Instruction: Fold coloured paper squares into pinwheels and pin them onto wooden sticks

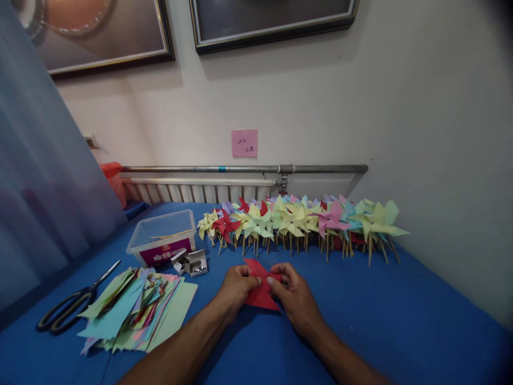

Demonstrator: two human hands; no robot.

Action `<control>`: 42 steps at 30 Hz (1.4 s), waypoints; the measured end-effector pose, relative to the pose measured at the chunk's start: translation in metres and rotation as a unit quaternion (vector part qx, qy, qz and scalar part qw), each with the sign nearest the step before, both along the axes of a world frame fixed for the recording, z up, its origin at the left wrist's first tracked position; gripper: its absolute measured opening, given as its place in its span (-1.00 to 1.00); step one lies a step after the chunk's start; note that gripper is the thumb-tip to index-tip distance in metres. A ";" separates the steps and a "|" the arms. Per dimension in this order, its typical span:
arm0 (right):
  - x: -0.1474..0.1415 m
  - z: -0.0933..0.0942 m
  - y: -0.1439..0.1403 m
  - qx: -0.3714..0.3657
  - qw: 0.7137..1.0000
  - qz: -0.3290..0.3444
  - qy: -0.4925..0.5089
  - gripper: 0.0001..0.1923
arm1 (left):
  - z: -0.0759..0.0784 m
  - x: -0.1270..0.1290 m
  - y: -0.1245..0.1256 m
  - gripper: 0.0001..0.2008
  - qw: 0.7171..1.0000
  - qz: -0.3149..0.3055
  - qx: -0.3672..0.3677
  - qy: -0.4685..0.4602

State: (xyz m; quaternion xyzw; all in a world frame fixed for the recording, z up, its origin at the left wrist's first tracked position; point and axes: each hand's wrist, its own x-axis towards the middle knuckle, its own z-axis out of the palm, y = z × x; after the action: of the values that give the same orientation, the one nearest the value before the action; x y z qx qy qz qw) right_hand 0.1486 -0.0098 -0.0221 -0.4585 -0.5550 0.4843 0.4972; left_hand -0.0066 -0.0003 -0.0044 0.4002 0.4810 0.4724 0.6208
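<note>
Progress stood well advanced — finished pinwheels lined the blue table by the wall, while left hand and right hand pinched a half-folded red paper, with a stack of cut sheets left.

I am viewing both hands gripping a red paper over the blue table: the left hand is pinching its left edge, the right hand its right. Pinwheels are standing in a row behind. A paper stack, scissors, a tub and a small box are lying to the left.
</note>
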 end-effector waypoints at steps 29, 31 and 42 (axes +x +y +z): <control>-0.010 0.000 -0.004 0.002 0.995 -0.091 -0.033 -0.47 | -0.002 0.004 0.001 -0.75 1.000 0.007 0.004 0.010; -0.010 0.001 -0.004 0.005 0.995 -0.097 -0.040 -0.49 | 0.001 0.005 0.000 -0.75 1.000 0.003 0.002 0.005; -0.008 0.005 -0.010 0.053 0.984 -0.128 -0.116 -0.49 | -0.005 0.006 0.002 -0.72 1.000 0.005 0.011 -0.004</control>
State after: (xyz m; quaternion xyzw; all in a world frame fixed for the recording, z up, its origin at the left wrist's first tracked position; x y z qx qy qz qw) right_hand 0.1406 -0.0201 -0.0168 -0.5518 -0.5703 0.3300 0.5113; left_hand -0.0010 0.0018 -0.0091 0.4028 0.4748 0.4827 0.6159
